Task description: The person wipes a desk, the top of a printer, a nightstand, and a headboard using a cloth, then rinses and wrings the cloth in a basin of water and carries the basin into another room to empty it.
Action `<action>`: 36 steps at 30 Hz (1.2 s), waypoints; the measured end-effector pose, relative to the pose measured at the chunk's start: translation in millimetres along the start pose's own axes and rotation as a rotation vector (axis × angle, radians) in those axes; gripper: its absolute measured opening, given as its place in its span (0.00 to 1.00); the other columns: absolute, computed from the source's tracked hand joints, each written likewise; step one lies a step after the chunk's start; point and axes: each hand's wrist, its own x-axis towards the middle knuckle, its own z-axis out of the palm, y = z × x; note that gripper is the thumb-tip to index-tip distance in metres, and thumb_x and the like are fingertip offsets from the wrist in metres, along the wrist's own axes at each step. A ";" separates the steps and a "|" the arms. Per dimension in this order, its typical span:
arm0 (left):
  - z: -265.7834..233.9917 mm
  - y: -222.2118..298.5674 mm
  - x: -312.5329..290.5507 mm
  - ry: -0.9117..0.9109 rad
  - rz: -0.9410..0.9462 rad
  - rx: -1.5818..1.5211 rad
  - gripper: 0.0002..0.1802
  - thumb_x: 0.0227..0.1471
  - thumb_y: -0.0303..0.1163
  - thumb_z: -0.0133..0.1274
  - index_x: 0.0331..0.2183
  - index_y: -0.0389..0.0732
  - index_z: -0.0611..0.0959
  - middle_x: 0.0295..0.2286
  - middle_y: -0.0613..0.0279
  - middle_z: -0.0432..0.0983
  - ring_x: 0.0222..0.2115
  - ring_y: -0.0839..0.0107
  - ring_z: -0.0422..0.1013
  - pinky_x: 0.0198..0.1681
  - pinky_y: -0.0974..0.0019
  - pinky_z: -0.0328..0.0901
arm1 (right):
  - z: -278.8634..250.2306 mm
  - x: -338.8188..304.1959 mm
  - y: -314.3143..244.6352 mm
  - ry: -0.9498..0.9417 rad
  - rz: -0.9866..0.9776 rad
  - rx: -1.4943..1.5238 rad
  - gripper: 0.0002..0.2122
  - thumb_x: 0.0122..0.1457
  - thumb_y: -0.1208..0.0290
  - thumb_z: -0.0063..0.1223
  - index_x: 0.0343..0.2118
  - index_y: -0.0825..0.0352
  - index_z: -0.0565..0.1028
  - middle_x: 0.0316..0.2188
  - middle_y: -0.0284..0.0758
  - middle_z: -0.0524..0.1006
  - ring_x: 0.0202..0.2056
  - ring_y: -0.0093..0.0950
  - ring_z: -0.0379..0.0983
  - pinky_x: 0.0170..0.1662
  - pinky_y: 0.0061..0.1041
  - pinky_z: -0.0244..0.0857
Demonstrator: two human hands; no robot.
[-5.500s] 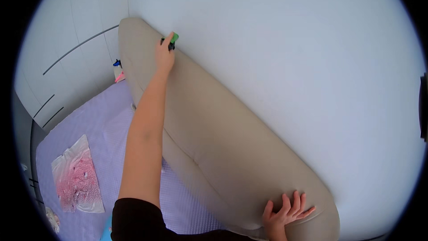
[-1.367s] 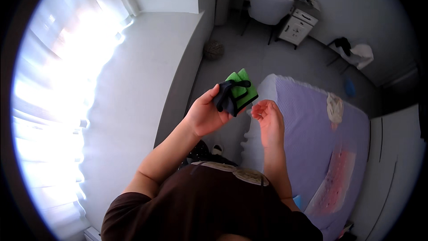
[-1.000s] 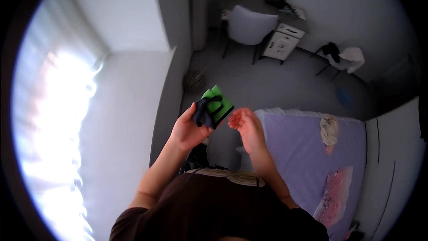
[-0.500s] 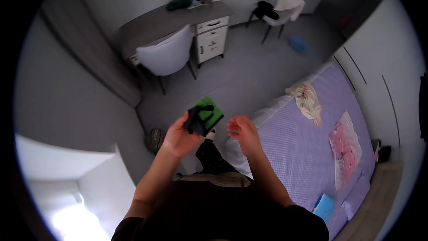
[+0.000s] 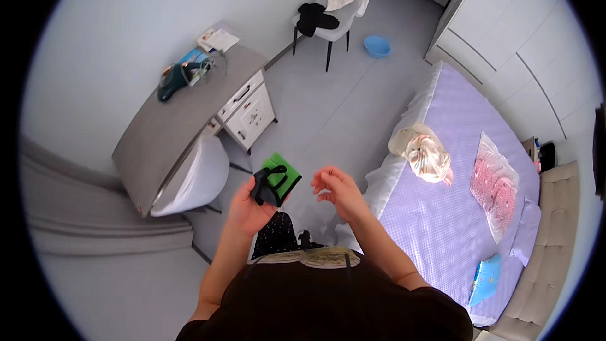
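Observation:
In my left hand (image 5: 243, 216) is a green and black thing (image 5: 285, 184): a flat bright green slab with a black edge and a black looped handle-like part. My fingers and thumb wrap its near left side, and the palm is below it. What it is exactly, I cannot make out. To the right of it, a little way off and not touching it, my right hand (image 5: 338, 192) is raised with loosely bent fingers spread apart and nothing in them.
On the right stands a bed (image 5: 413, 215) with a lilac cover, a cream cloth (image 5: 428, 156), a pink-patterned pillow (image 5: 495, 183) and a blue package (image 5: 485, 280). At left, a chair (image 5: 201, 177) is tucked at a desk (image 5: 180, 117). Farther off are another chair (image 5: 334, 25) and a blue basin (image 5: 377, 46).
My view has turned right, so the desk sits farther left and the far chair and basin nearer the middle. The picture is brighter. My left hand still holds the green and black thing.

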 end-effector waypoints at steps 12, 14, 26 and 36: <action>96.6 113.9 361.9 -0.133 -0.450 0.247 0.22 0.59 0.36 0.39 0.53 0.37 0.68 0.52 0.52 0.66 0.53 0.54 0.63 0.57 0.45 0.56 | -54.6 201.1 -130.8 0.402 -0.225 0.156 0.08 0.62 0.66 0.46 0.35 0.65 0.71 0.28 0.30 0.74 0.29 0.19 0.70 0.30 0.18 0.64; 134.3 92.6 412.5 -0.159 -0.599 0.280 0.22 0.58 0.35 0.40 0.52 0.37 0.68 0.51 0.52 0.68 0.52 0.55 0.64 0.56 0.46 0.58 | -80.5 194.4 -156.9 0.468 -0.293 0.113 0.07 0.62 0.66 0.46 0.34 0.65 0.71 0.27 0.30 0.74 0.27 0.19 0.69 0.28 0.18 0.63; 250.4 -150.5 523.1 -0.314 -1.120 0.600 0.21 0.58 0.36 0.40 0.51 0.36 0.69 0.49 0.52 0.69 0.51 0.54 0.65 0.54 0.45 0.58 | -227.4 100.4 -176.2 1.050 -0.555 0.417 0.07 0.62 0.66 0.46 0.31 0.64 0.71 0.21 0.26 0.70 0.19 0.15 0.61 0.21 0.15 0.52; 232.6 -418.0 487.8 -0.431 -1.924 1.124 0.21 0.54 0.34 0.46 0.49 0.38 0.71 0.48 0.53 0.70 0.51 0.54 0.65 0.54 0.45 0.60 | -249.5 -6.3 -65.7 1.774 -0.991 0.959 0.05 0.60 0.70 0.48 0.31 0.66 0.71 0.20 0.26 0.70 0.19 0.14 0.62 0.20 0.13 0.55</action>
